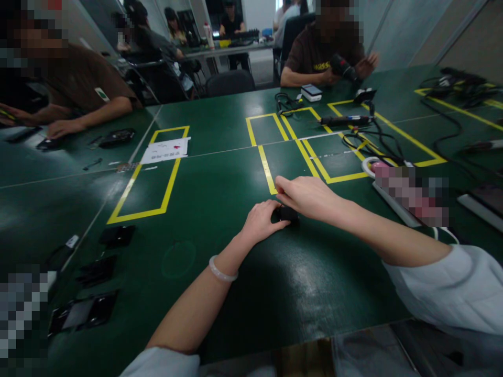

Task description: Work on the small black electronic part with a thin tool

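Note:
My left hand [261, 221] rests on the green table [220, 173] with its fingers curled onto a small black part [288, 213]. My right hand [306, 196] comes in from the right and pinches the same black part from above; something small and red shows at its fingertips. Both hands meet just below a yellow taped rectangle [291, 157]. A pale bracelet [222, 272] circles my left wrist.
Several flat black parts [116, 235] lie in a column at the left. A white paper [165, 150] sits on another yellow rectangle. A soldering tool [346, 120], cables [373, 144] and a white power strip [393, 201] crowd the right. Other people sit at the far and left edges.

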Demonstrator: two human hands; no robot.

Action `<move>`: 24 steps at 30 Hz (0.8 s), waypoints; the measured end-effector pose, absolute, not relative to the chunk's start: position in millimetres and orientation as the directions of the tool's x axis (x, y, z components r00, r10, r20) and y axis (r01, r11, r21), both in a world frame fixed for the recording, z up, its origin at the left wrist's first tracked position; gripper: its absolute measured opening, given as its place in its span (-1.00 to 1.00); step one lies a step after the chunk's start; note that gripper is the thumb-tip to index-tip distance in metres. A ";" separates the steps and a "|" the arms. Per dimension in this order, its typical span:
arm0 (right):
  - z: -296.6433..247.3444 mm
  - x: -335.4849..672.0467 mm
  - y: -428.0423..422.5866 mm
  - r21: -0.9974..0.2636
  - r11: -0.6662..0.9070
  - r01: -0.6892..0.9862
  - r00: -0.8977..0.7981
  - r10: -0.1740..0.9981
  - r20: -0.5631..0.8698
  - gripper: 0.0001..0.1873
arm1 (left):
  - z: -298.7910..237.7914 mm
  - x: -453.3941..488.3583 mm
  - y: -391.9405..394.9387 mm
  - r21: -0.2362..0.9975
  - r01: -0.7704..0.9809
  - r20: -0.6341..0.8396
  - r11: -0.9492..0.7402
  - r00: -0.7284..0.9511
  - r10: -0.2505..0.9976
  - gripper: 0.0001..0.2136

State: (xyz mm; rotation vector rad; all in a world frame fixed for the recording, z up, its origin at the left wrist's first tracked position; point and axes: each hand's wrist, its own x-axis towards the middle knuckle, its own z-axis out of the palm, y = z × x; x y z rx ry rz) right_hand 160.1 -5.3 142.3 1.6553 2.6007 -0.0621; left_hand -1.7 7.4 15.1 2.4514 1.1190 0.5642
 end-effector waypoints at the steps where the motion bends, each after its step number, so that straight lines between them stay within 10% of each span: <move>1: 142.4 160.3 -5.3 -0.014 0.427 0.904 -0.427 0.902 -0.069 -0.75 | 14.7 -1.8 7.6 0.494 0.617 0.202 -0.612 0.603 0.772 -0.61; 24: 141.0 157.8 -6.5 0.085 0.449 0.889 -0.450 0.893 -0.012 -0.72 | 15.0 3.3 5.9 0.499 0.625 0.198 -0.601 0.592 0.781 -0.56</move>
